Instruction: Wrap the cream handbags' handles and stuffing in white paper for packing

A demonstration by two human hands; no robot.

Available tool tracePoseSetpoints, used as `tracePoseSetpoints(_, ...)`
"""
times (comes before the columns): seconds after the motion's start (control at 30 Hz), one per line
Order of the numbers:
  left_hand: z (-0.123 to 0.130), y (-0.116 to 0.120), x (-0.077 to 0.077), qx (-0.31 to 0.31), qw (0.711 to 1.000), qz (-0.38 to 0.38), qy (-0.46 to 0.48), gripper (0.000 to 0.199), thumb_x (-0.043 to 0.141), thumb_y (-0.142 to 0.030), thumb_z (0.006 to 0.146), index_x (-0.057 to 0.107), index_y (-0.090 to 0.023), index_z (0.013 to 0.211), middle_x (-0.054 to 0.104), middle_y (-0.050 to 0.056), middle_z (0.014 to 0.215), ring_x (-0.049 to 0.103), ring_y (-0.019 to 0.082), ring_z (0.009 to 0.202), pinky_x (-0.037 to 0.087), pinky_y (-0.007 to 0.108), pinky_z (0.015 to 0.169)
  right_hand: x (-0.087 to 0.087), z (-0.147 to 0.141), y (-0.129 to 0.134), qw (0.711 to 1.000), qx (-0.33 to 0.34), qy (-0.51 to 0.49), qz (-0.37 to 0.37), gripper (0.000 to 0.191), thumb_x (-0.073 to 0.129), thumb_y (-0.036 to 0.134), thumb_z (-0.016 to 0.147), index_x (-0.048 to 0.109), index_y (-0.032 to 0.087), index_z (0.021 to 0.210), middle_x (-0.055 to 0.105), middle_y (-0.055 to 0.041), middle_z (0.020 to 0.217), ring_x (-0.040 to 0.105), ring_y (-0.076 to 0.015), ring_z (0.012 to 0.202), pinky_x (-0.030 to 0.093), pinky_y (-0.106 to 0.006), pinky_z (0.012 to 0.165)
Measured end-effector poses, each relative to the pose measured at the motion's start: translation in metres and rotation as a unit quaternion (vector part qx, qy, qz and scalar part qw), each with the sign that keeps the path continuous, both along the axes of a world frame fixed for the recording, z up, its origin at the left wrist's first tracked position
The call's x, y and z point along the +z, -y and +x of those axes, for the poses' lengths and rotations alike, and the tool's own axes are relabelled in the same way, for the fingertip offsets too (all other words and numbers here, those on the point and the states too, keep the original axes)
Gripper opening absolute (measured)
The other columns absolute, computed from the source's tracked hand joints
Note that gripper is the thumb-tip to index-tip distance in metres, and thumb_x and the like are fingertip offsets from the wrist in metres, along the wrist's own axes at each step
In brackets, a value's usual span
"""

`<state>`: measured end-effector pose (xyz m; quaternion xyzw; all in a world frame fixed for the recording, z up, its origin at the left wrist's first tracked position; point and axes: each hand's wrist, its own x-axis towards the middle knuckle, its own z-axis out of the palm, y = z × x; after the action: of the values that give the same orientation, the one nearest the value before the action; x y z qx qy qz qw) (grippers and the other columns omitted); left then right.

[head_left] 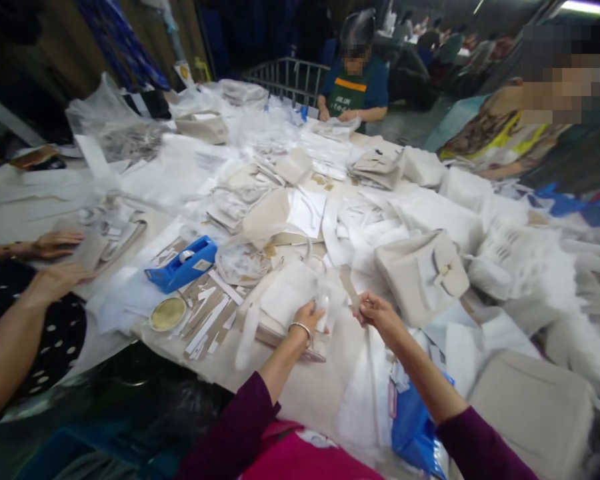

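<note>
A beige handbag [285, 300] with white wrapping over it lies in front of me at the table's near edge. My left hand [307, 320], with a bracelet on the wrist, is closed on the bag's right side, next to some clear plastic. To the right of the bag, my right hand [377, 313] pinches a narrow beige strap [349, 287]. One length of it sticks up past my fingers, and a thin pale length hangs below toward the table edge. A finished-looking beige bag with a flap and clasp [437, 273] stands just beyond my right hand.
A blue tape dispenser [183, 263], a round yellowish tin [168, 313] and paper strips [213, 320] lie to the left. White-wrapped bags [520, 253] are heaped on the right, near a blue packet [415, 427]. A co-worker's hands [60, 267] work at far left; two people stand across the table.
</note>
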<state>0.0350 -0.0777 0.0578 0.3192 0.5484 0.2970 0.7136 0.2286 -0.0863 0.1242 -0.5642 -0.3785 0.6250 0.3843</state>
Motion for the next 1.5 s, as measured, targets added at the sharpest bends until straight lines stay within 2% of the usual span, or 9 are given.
tracePoseSetpoints(0.17,-0.005,0.0,0.003,-0.014,1.0,0.022,0.012,0.041,0.067,-0.048,0.066,0.051,-0.016,0.087,0.059,-0.001,0.068,0.054,0.009,0.043,0.041,0.02,0.041,-0.032,0.032,0.037,0.993,-0.028,0.059,-0.103,0.027,0.066,0.04,0.064,0.058,0.015,0.068,0.052,0.0032,0.045,0.037,-0.0062,0.035,0.024,-0.022,0.037)
tracePoseSetpoints(0.4,-0.004,0.0,0.015,0.006,0.999,0.004,0.038,0.052,0.072,-0.043,0.063,0.042,-0.017,0.097,0.062,0.001,0.073,0.055,0.01,0.041,0.046,0.025,0.044,-0.072,0.02,0.026,0.979,-0.032,-0.017,-0.201,0.018,0.063,0.031,0.062,0.054,0.016,0.063,0.047,0.0051,0.04,0.032,-0.0048,0.032,0.018,-0.02,0.034)
tracePoseSetpoints(0.6,-0.002,0.002,0.014,0.049,0.998,-0.008,0.031,0.056,0.073,-0.035,0.067,0.03,-0.021,0.1,0.064,0.002,0.078,0.056,0.012,0.043,0.049,0.03,0.045,-0.078,0.007,0.01,0.956,0.014,-0.124,-0.264,0.015,0.06,0.027,0.062,0.049,0.016,0.06,0.043,0.0065,0.039,0.03,-0.0034,0.032,0.017,-0.018,0.034)
tracePoseSetpoints(0.73,-0.001,0.0,0.015,0.056,0.998,-0.024,0.03,0.057,0.075,-0.033,0.066,0.03,-0.018,0.099,0.065,0.003,0.078,0.056,0.012,0.042,0.049,0.03,0.043,-0.088,-0.004,-0.002,0.959,0.033,-0.159,-0.232,0.019,0.062,0.03,0.062,0.051,0.015,0.059,0.044,0.0066,0.039,0.03,-0.0033,0.032,0.02,-0.018,0.035)
tracePoseSetpoints(0.9,-0.002,-0.001,0.019,0.045,0.997,-0.026,0.051,0.051,0.075,-0.033,0.066,0.039,-0.013,0.097,0.065,0.007,0.08,0.057,0.011,0.045,0.049,0.026,0.043,-0.091,-0.015,-0.016,0.98,0.062,-0.062,-0.179,0.012,0.062,0.025,0.063,0.058,0.014,0.062,0.05,0.0046,0.04,0.035,-0.0044,0.032,0.022,-0.018,0.033)
tracePoseSetpoints(1.0,-0.003,0.001,0.017,0.046,0.997,-0.03,0.056,0.051,0.075,-0.033,0.065,0.041,-0.012,0.097,0.066,0.007,0.081,0.057,0.011,0.044,0.049,0.027,0.042,-0.087,-0.008,-0.019,0.975,0.088,-0.027,-0.202,0.014,0.058,0.022,0.065,0.055,0.014,0.054,0.048,0.0035,0.036,0.034,-0.0046,0.03,0.023,-0.018,0.032)
tracePoseSetpoints(1.2,-0.004,0.001,0.011,0.051,0.997,-0.037,0.047,0.05,0.076,-0.033,0.065,0.043,-0.012,0.095,0.066,0.007,0.079,0.057,0.013,0.044,0.048,0.027,0.042,-0.081,0.005,-0.035,0.957,0.108,-0.022,-0.27,0.021,0.055,0.017,0.065,0.047,0.015,0.046,0.041,0.0041,0.031,0.028,-0.0039,0.028,0.022,-0.017,0.03)
tracePoseSetpoints(1.37,-0.005,0.001,0.013,0.039,0.997,-0.036,0.055,0.048,0.077,-0.036,0.063,0.041,-0.014,0.087,0.066,0.007,0.08,0.059,0.014,0.043,0.048,0.027,0.042,-0.075,-0.014,-0.039,0.959,0.126,-0.045,-0.25,0.018,0.057,0.018,0.066,0.049,0.015,0.049,0.043,0.0043,0.034,0.033,-0.0044,0.031,0.027,-0.016,0.032)
tracePoseSetpoints(1.5,-0.005,0.002,0.014,0.04,0.997,-0.028,0.062,0.048,0.076,-0.035,0.063,0.042,-0.013,0.089,0.066,0.007,0.078,0.059,0.014,0.043,0.048,0.027,0.042,-0.075,-0.009,-0.033,0.957,0.14,-0.046,-0.251,0.024,0.059,0.019,0.064,0.044,0.016,0.046,0.041,0.0047,0.033,0.03,-0.0037,0.029,0.025,-0.016,0.031)
